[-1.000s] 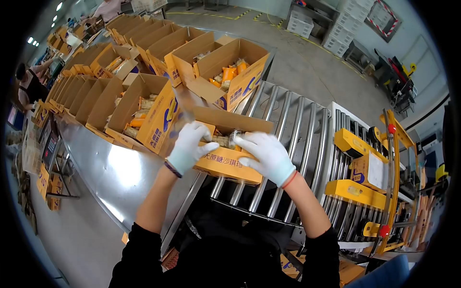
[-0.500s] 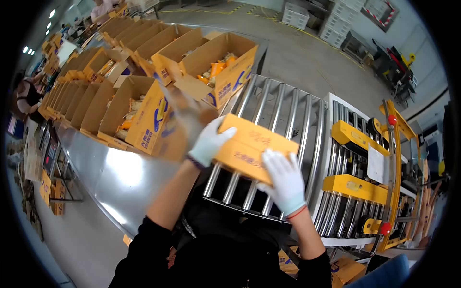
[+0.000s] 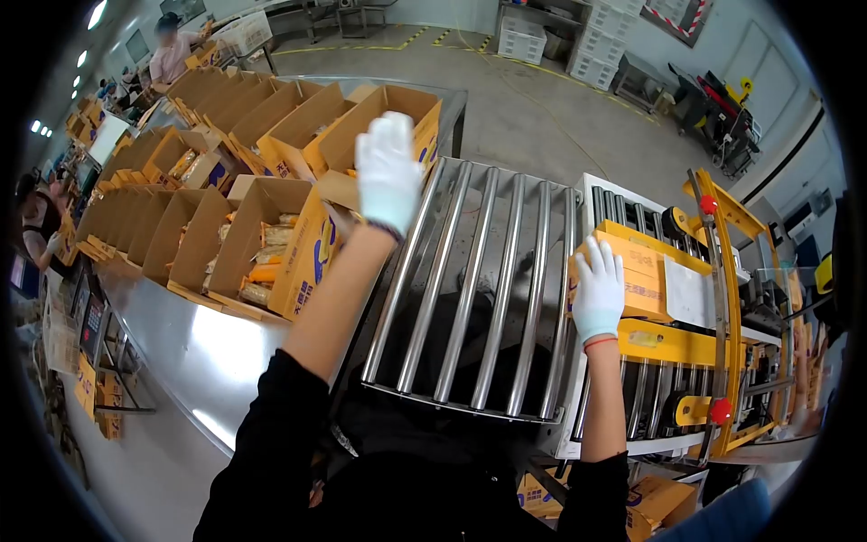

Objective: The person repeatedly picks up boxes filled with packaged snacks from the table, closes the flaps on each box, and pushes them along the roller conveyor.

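My right hand [image 3: 598, 287], in a white glove, lies with its fingers spread on the left end of a closed orange carton [image 3: 637, 269]. That carton sits between the yellow side guides [image 3: 673, 342] of the taping machine. Over the near edge of an open box [image 3: 384, 101], my gloved left hand [image 3: 388, 172] is raised with its fingers stretched out, holding nothing. Left of my left forearm stands another open box [image 3: 312, 257] filled with orange and clear packets [image 3: 266, 257].
The roller conveyor [image 3: 479, 289] runs between my arms to the machine. Rows of open boxes [image 3: 163, 217] stand on the metal table [image 3: 194, 352]. Co-workers [image 3: 172, 54] are at the far left. A red-knobbed yellow frame [image 3: 720, 316] stands at right.
The carton has moved right from between my hands into the machine, with my right hand following it. My left hand has let go and moved up toward the open boxes.
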`<action>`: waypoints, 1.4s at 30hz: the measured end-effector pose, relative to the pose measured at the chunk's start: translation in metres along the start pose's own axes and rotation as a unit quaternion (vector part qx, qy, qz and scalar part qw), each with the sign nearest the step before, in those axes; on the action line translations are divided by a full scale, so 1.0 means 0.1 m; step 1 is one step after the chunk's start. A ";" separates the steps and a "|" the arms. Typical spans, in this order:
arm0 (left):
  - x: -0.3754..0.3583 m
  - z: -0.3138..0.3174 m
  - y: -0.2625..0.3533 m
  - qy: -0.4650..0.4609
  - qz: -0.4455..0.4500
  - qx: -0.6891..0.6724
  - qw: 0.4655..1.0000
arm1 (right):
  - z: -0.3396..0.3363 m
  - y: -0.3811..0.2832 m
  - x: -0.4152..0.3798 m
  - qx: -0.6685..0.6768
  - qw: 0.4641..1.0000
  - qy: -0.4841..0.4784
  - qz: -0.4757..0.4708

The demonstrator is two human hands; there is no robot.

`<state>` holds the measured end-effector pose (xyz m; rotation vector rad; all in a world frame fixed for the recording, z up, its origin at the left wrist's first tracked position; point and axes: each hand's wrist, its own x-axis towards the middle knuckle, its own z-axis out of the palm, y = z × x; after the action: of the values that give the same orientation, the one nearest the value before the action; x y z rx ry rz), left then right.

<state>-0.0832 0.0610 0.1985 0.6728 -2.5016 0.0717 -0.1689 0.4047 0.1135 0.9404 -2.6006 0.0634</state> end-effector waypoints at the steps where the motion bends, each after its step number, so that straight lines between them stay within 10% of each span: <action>1: 0.06 0.45 -0.41 0.122 0.015 -0.044 0.991 | 0.04 0.07 0.02 0.004 0.999 -0.038 -0.022; 2: 0.09 0.56 -0.57 -0.083 -0.081 -0.149 0.982 | 0.08 0.10 0.06 0.007 0.996 -0.073 -0.044; 6: -0.44 0.33 -0.44 -0.077 -0.046 -0.220 0.971 | 0.20 -0.25 -0.03 0.336 0.942 0.017 -0.014; 12: -1.33 -0.32 -0.72 -0.044 0.060 -0.405 0.911 | -0.25 -0.68 0.04 0.259 0.962 0.028 -0.080; 16: -1.32 -0.10 -0.85 -0.147 -0.290 -0.554 0.767 | -0.17 -0.78 -0.05 0.243 0.945 -0.052 -0.214; 18: -1.28 -0.32 -0.60 -0.121 -0.129 -0.639 0.749 | -0.16 -0.75 -0.04 0.282 0.934 -0.057 -0.213; 20: -1.10 -0.41 -0.50 -0.221 0.094 -0.371 0.897 | -0.15 -0.66 0.04 0.377 0.889 -0.068 -0.251; 22: -0.97 0.02 -0.52 -0.212 0.207 -0.327 0.897 | -0.30 -0.67 0.15 0.434 0.864 -0.127 -0.220; 24: -0.79 0.05 -0.26 -0.206 0.143 -0.265 0.931 | -0.32 -0.72 0.24 0.582 0.795 -0.170 0.031; 26: -0.79 0.11 -0.11 -0.200 0.080 -0.202 0.955 | -0.19 -0.69 0.47 0.326 0.927 -0.009 -0.183; 30: -1.06 0.53 -0.19 0.020 -0.036 -0.259 0.965 | -0.49 -0.80 0.48 0.201 0.964 0.076 -0.159; 32: -1.10 0.56 -0.28 -0.170 -0.233 -0.667 0.687 | -0.50 -0.82 0.23 0.192 0.970 0.090 -0.120; 33: -1.10 0.59 -0.29 -0.176 -0.231 -0.691 0.662 | -0.51 -0.79 0.02 0.197 0.971 0.003 -0.133; 36: -0.91 0.38 0.03 -0.234 -0.193 -0.596 0.743 | -0.39 -0.59 -0.24 0.131 0.978 -0.070 -0.144; 38: -0.87 0.50 0.49 -0.211 -0.211 -0.673 0.677 | -0.39 -0.46 -0.18 0.062 0.992 -0.074 -0.076; 39: -0.95 0.74 0.80 -0.155 -0.147 -0.601 0.770 | -0.33 -0.40 -0.11 0.066 0.993 -0.065 -0.070; 42: -1.10 0.54 1.40 -0.219 -0.032 -0.543 0.810 | -0.13 -0.26 0.07 0.082 0.993 -0.065 -0.062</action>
<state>-0.0965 0.2223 0.1080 0.2594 -2.3484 -1.5670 -0.1532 0.3824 0.1255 1.1987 -2.6809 0.1904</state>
